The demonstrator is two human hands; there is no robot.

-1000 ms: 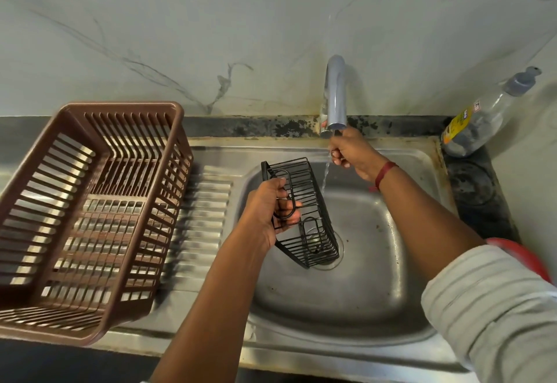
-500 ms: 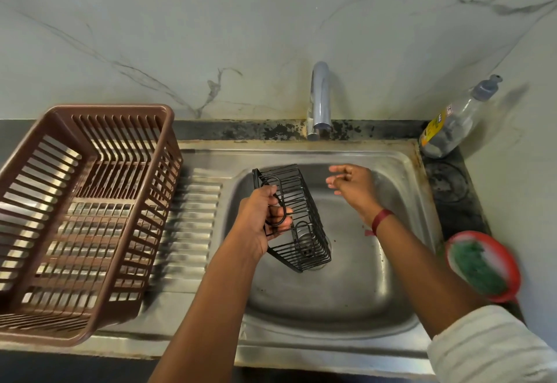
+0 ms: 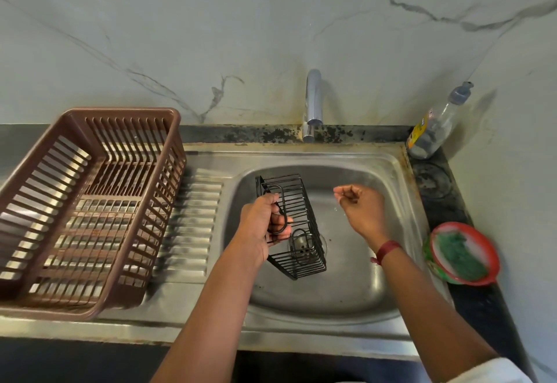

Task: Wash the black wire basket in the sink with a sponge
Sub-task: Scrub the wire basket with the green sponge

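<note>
Both forearms were bare; the right wrist wore a dark red band [image 3: 388, 251], and a white ribbed sleeve [image 3: 494, 372] showed at five o'clock

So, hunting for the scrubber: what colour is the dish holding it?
Red-rimmed dish, green scrubber inside; head view, right of sink.

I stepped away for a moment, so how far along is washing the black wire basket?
Early stage. Done: nothing that shows. In hand: the left hand holds the black wire basket over the sink; the right hand is empty, and no water runs from the tap. Left: fetching the green sponge from its red dish, then scrubbing and rinsing.
</note>
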